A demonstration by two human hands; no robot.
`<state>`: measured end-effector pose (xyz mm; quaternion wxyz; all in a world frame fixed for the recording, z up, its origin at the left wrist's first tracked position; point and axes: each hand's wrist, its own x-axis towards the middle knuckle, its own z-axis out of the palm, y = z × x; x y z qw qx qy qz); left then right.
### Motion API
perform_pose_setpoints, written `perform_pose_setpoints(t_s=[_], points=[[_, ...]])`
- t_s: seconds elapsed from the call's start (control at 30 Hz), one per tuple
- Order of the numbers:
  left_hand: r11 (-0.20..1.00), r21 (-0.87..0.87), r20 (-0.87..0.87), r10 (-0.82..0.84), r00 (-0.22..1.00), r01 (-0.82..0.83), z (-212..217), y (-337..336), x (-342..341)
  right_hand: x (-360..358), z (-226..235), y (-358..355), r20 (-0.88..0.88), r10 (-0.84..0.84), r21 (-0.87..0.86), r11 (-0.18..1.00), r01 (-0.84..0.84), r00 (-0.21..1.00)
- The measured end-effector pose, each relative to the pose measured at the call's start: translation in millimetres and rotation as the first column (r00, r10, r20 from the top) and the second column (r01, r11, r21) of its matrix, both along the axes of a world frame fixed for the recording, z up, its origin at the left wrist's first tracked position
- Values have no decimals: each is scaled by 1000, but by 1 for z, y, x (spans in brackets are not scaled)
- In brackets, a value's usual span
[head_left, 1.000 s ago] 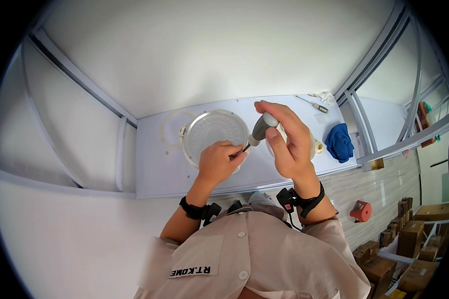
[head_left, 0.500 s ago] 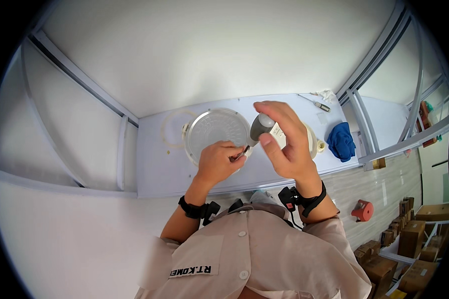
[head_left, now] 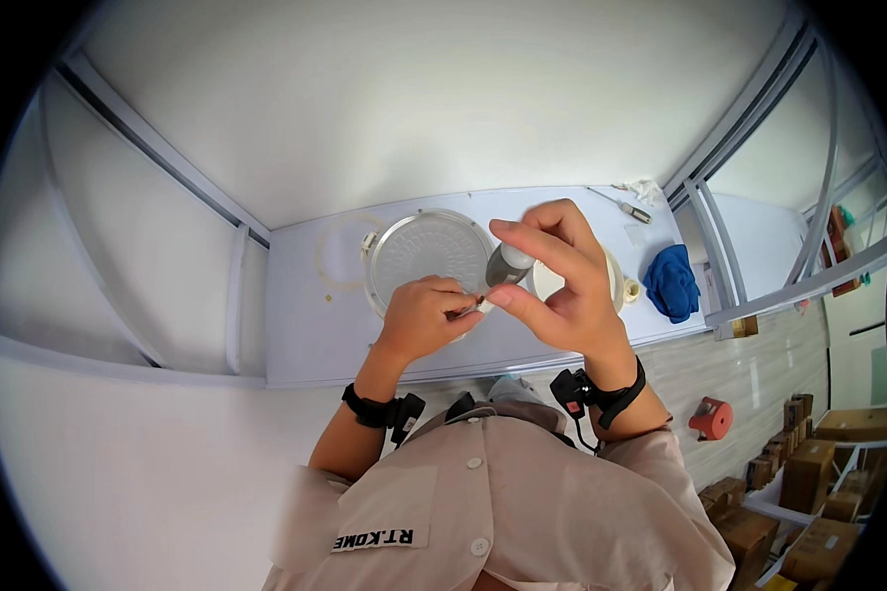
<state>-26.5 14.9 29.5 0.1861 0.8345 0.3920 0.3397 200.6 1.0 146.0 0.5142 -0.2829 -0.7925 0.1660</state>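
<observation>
Just swung the thumb of the right hand (head_left: 579, 303) further left since half a second ago, curled its back fingers, and shifted the grey-handled screwdriver (head_left: 506, 267) slightly toward the near edge of the pale surface (head_left: 301, 335). Reads like a regrip, so probably mid-turn. Got a silver-rimmed disc (head_left: 419, 251) left of the surface's middle, then a cream round part (head_left: 547, 282) to its right, half hidden by the right hand. Also see a blue cloth (head_left: 671, 283) by the right edge. Pinching the driver's shaft with the left hand (head_left: 420, 320), over the disc's near-right rim. Can't tell about a firm right-hand grip; just seeing thumb and forefinger around the handle. Spotted a second screwdriver (head_left: 635, 212) near the far right corner.
</observation>
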Motion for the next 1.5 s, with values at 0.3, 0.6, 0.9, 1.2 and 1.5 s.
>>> perform_pose_setpoints(t_s=[0.3, 0.6, 0.9, 1.2, 1.5], points=[[977, -207, -4, 54, 999, -54, 17, -4, 3, -15, -6, 6, -192, 57, 16, 998, -55, 980], [994, -98, 2, 53, 999, -53, 5, -1, 4, -10, -1, -2, -136, 95, -47, 994, -102, 986], [995, -81, -43, 57, 997, -60, 11, -3, 5, -8, -6, -2, -21, 2, -29, 1000, -3, 1000], [976, -205, -55, 58, 997, -68, 10, 0, 4, -5, 1, 2, 2, -9, -6, 1000, 9, 1000], [960, -267, -64, 73, 995, -87, 16, -2, 7, -2, -10, 7, -116, 25, -39, 999, -29, 993]])
